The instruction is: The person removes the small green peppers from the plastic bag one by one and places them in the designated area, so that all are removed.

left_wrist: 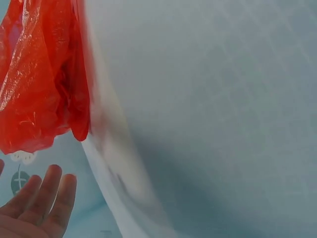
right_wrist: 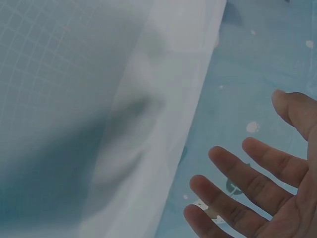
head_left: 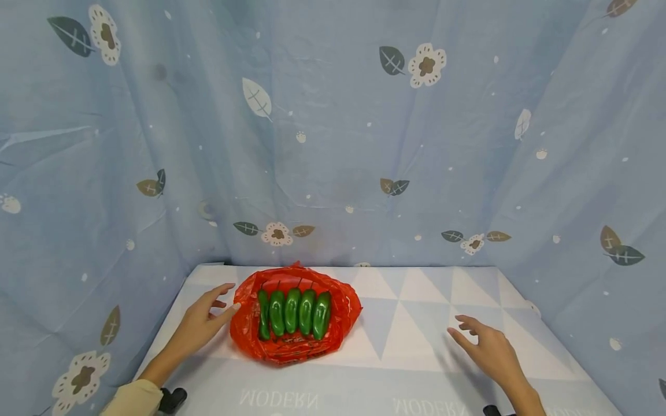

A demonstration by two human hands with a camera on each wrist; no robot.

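Several green chili peppers (head_left: 292, 312) lie side by side in a row on a spread-out red plastic bag (head_left: 347, 312), stems toward the back. My left hand (head_left: 200, 323) is at the bag's left edge, its thumb tip overlapping the rim in the head view and its fingers loosely bent with nothing in them. The left wrist view shows the crumpled side of the bag (left_wrist: 42, 84) above the fingers of that hand. Over the right part of the table, apart from the bag, my right hand (head_left: 486, 349) hovers with fingers spread and holds nothing.
The table (head_left: 416, 341) wears a white and pale blue cloth with triangles and printed lettering. Blue curtains (head_left: 333, 144) with leaves and flowers stand close behind it and along both sides.
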